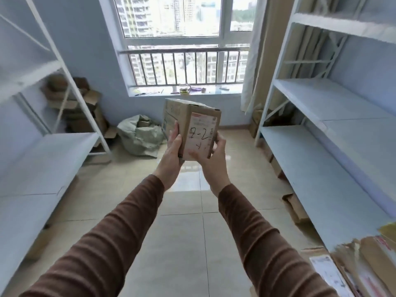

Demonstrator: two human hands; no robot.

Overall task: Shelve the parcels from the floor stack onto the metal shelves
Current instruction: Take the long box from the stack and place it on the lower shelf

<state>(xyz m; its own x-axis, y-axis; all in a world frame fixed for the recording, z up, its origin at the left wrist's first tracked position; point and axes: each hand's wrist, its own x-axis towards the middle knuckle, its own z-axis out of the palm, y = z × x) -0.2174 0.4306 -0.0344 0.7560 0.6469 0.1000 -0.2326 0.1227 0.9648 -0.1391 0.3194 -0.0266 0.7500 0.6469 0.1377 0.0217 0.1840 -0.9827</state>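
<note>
A small brown cardboard parcel (190, 123) is held up at chest height in the middle of the room. Its white label faces me with "2-2" handwritten on it. My left hand (172, 153) grips its left side and my right hand (214, 159) grips its lower right corner, thumb across the label. White metal shelves stand on the left (49, 151) and on the right (321, 116). More cardboard parcels (368, 264) lie on the right shelf's near end at the bottom right.
Flattened and piled cardboard (72, 103) sits in the far left corner behind the left shelf. A grey sack (141, 136) holding boxes lies under the window. Boxes (295, 209) show under the right shelf. Tiled floor (188, 221) runs between the shelves.
</note>
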